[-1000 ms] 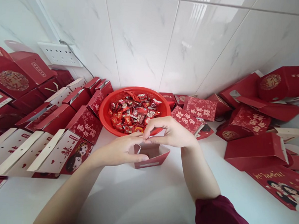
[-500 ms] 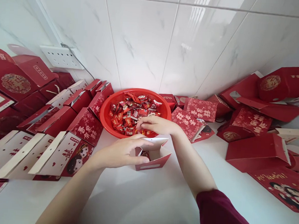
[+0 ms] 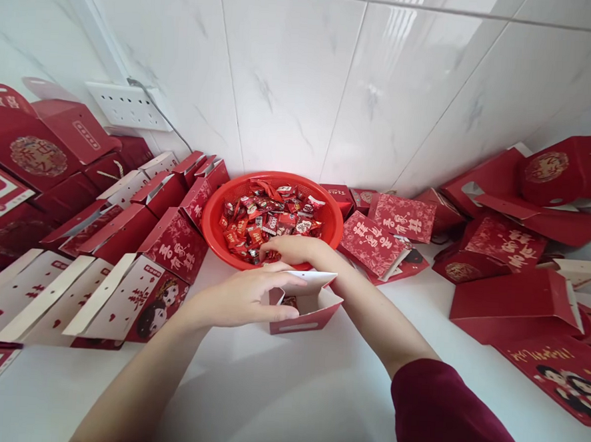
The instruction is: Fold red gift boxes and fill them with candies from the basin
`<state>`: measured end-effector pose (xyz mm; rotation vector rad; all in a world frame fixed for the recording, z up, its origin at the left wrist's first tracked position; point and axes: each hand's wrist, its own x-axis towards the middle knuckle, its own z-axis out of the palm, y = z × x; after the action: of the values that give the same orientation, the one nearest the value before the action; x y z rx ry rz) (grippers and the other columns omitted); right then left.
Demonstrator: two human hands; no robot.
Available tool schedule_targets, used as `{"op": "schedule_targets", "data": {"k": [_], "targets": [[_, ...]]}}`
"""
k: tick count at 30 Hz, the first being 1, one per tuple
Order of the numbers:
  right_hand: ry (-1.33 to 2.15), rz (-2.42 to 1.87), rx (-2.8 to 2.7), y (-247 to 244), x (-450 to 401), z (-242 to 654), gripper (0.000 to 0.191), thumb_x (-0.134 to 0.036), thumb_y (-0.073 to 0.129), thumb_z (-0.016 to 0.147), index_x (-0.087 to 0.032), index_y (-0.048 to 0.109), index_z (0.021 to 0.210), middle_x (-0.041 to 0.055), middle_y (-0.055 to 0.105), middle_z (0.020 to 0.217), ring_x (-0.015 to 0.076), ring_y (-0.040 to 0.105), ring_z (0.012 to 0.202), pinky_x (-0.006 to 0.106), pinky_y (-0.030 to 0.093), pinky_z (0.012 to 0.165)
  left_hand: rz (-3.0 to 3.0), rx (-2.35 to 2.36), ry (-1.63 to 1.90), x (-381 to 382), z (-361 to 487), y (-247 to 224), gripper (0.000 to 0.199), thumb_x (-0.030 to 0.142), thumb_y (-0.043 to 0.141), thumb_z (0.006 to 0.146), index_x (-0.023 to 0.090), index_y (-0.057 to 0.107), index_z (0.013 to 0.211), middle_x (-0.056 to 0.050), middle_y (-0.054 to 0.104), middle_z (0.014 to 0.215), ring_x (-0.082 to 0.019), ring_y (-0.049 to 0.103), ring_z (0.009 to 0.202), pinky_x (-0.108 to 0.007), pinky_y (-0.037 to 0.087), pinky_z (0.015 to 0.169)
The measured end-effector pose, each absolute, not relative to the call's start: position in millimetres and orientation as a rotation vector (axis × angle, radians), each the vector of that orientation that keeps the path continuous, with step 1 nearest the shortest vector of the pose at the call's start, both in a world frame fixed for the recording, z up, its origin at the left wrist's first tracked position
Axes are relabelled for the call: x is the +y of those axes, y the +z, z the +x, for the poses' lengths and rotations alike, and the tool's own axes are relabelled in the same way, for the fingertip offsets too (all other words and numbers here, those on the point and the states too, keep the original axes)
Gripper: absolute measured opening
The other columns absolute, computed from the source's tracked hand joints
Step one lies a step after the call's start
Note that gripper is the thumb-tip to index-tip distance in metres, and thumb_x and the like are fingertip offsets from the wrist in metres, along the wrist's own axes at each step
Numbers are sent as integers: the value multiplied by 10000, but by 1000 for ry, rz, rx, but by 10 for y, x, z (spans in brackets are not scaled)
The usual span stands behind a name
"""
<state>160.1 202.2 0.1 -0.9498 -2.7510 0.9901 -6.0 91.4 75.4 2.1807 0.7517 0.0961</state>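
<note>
On the white table, a small red box (image 3: 314, 315) stands with its top open, its inside white and some red wrapped candy at its left inside. My left hand (image 3: 248, 297) grips the box's left side between thumb and fingers. Behind it, a round red plastic basket (image 3: 335, 231) holds many wrapped candies (image 3: 270, 219). My right hand (image 3: 294, 249) reaches over the basket's front part, fingers curled down among the candies; its fingertips are partly hidden, and what they pinch cannot be made out.
Rows of red and white gift boxes (image 3: 168, 246) fill the left side. More red boxes (image 3: 515, 304) lie piled at the right, and flat patterned ones (image 3: 374, 242) sit right of the basket. A socket strip (image 3: 128, 106) is on the tiled wall.
My right hand has shifted slightly left and down in the basket, its fingers more curled. My left hand stays on the box. The whole view has shifted a little.
</note>
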Motion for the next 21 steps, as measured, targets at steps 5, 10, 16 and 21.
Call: {"op": "schedule_targets", "data": {"k": [5,10,16,21], "targets": [[966,-907,-2739,-30,2038,1610,104,-199,603,814,-188,706,803,7,693,776,144,564,640,256,371,576,2168,686,149,917,-52,739,516,490,527,945,395,442,1444,-5,535,1403,-245,494,1248,-356,379,1081],[901,-901,-2607,20,1998,1640,272,-300,499,940,-162,655,764,10,655,760,130,527,664,265,359,643,2150,771,104,910,-62,722,487,438,563,937,417,472,1415,2,511,1426,-241,486,1275,-361,387,1075],[910,-921,-2478,80,1945,1663,291,-319,493,956,-162,589,731,-7,603,725,120,501,658,251,356,640,2162,795,98,903,-73,712,486,449,559,935,423,471,1412,-8,519,1393,-239,525,1216,-354,427,1028],[1039,-773,-2132,150,1815,1842,310,-410,517,956,-167,623,794,7,638,787,148,582,767,267,451,741,2179,808,89,923,-93,683,551,518,587,900,358,488,1419,-36,526,1380,-244,547,1190,-363,426,1043]]}}
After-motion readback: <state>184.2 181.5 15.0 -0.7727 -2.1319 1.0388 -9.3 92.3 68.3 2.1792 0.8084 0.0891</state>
